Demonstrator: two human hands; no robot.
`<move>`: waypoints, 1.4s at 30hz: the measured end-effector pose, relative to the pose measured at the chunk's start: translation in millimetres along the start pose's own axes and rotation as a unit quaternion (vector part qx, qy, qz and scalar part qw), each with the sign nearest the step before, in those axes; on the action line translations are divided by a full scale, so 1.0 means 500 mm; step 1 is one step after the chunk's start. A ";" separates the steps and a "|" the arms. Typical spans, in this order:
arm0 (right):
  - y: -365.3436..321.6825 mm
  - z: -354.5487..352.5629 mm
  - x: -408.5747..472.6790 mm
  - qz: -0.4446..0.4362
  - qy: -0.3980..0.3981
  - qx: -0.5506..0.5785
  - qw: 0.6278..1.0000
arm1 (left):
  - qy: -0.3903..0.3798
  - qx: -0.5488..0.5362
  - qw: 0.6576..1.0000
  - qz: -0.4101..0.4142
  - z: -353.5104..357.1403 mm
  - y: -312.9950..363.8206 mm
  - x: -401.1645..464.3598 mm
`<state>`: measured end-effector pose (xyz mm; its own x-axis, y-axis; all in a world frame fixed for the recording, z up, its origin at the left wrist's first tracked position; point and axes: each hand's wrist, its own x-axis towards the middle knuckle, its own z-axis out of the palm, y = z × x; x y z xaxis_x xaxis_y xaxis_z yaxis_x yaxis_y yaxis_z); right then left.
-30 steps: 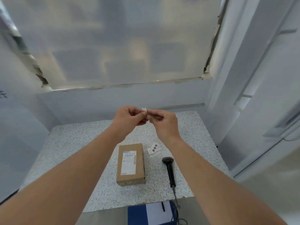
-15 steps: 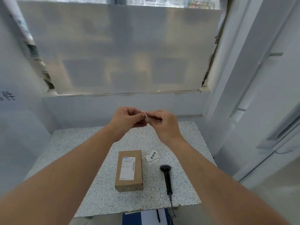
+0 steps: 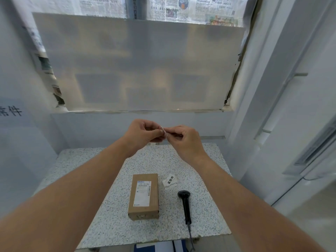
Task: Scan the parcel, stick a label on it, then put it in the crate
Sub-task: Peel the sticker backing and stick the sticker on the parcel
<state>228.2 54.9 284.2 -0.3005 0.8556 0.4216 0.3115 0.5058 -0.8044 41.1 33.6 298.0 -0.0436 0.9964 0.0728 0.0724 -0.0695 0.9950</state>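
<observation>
Both hands are up in the air above the far end of the table (image 3: pixel 101 206), close together. The left hand (image 3: pixel 143 132) and the right hand (image 3: pixel 183 137) pinch a small white label (image 3: pixel 163 129) between their fingertips, one hand on each side of it. The table top is white with many little dark speckles. A brown cardboard parcel (image 3: pixel 143 196) lies flat on it, near the middle, with a white shipping sticker on its top. Just to the right of the parcel lies a small stack of labels (image 3: pixel 170 181) with black letters printed on them. A black scanner (image 3: pixel 185 204) lies nearer the front edge, right of the parcel, and its cord hangs over the edge. Something blue and white (image 3: pixel 156 247) peeks out below the front of the table. Behind the table is a pale wall with a big frosted window (image 3: pixel 141 66). Newspaper pages (image 3: pixel 181 8) cover the glass along the top.
</observation>
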 end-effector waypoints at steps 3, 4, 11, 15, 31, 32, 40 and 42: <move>-0.006 -0.002 0.003 -0.007 0.004 -0.009 1.000 | -0.001 0.011 1.000 0.008 -0.003 0.001 -0.001; -0.007 -0.003 0.004 -0.009 0.005 -0.011 1.000 | -0.003 0.016 1.000 0.010 -0.003 0.002 -0.001; -0.014 -0.006 0.005 -0.017 -0.006 -0.026 1.000 | -0.019 0.079 0.996 0.030 -0.007 0.011 -0.003; -0.020 -0.010 0.006 -0.014 -0.006 -0.026 1.000 | -0.019 0.067 0.997 0.032 -0.006 0.016 -0.006; -0.033 -0.013 0.001 -0.058 -0.004 -0.059 0.997 | -0.043 0.035 0.998 0.024 -0.020 0.022 -0.018; -0.033 -0.013 0.000 -0.060 -0.005 -0.062 0.996 | -0.045 0.034 0.998 0.024 -0.020 0.022 -0.019; -0.035 -0.012 -0.007 -0.083 -0.012 -0.089 0.993 | -0.034 0.056 0.998 0.022 -0.016 0.017 -0.019; -0.036 -0.012 -0.010 -0.087 -0.013 -0.093 0.992 | -0.032 0.063 0.997 0.023 -0.015 0.014 -0.019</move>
<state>229.3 42.4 299.0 -0.3868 0.7522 0.5334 0.4132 0.6585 -0.6290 34.6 23.3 305.0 0.0269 0.9937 0.1090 0.1978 -0.1121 0.9738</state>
